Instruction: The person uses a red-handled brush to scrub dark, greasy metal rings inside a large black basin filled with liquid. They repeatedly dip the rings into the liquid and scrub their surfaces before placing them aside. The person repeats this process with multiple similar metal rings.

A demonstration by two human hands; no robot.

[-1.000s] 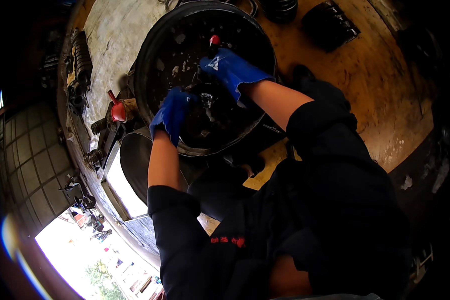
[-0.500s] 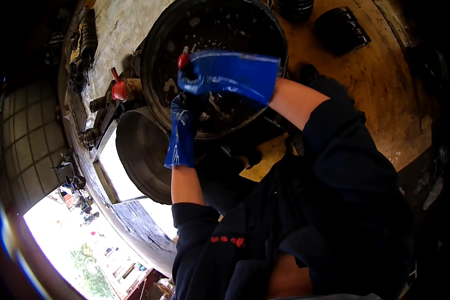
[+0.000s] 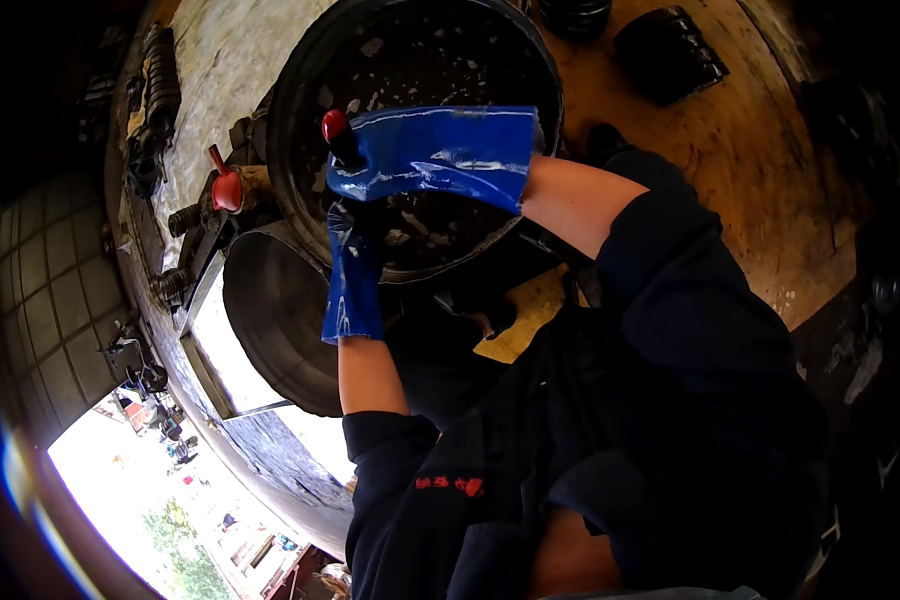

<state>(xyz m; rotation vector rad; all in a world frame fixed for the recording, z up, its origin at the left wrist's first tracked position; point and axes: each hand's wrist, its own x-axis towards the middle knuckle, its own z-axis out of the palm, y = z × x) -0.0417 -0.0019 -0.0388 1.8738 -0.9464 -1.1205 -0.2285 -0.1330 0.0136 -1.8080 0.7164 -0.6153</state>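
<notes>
Head view: R hand [image 3: 380, 160], fingers wrapped round red-capped handle [image 3: 336, 128], has shifted to blk. basin's [image 3: 283, 150] L side; L hand [image 3: 354, 260] over basin rim, fingers n/d (can't tell).

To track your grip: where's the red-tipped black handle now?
In the head view, left of centre: the red-tipped black handle juts from the blue-gloved right hand, over the round dark basin, pictured above the left hand.
</notes>
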